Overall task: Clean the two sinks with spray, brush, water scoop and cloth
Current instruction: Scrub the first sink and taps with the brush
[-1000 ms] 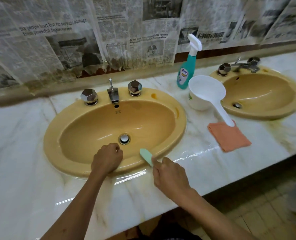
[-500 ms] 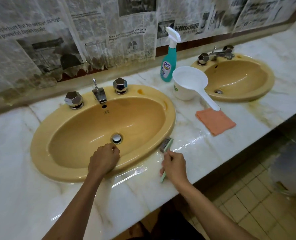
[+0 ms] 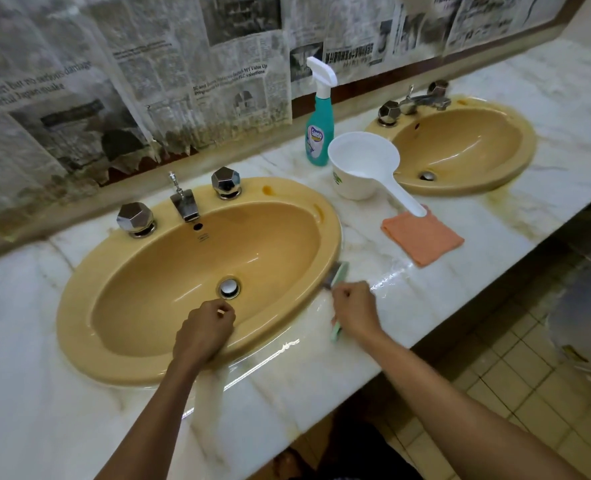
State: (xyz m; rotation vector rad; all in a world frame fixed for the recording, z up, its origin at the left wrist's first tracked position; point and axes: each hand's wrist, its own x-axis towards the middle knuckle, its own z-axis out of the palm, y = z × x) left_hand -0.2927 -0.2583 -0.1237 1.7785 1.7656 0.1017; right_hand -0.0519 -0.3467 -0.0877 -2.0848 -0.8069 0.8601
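Head view: pale-green brush (image 3: pixel 339 273) in right hand's (image 3: pixel 354 311) grip; left hand (image 3: pixel 205 329) fisted, empty.

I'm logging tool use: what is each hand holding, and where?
Right hand grips the brush by its handle. Left hand holds nothing, resting fisted on the sink rim.

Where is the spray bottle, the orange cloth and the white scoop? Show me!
spray bottle (image 3: pixel 319 133), head view, on its teal body at the label.
orange cloth (image 3: pixel 422 237), head view, on the middle of the folded square.
white scoop (image 3: pixel 356 181), head view, on the bowl's outer wall.
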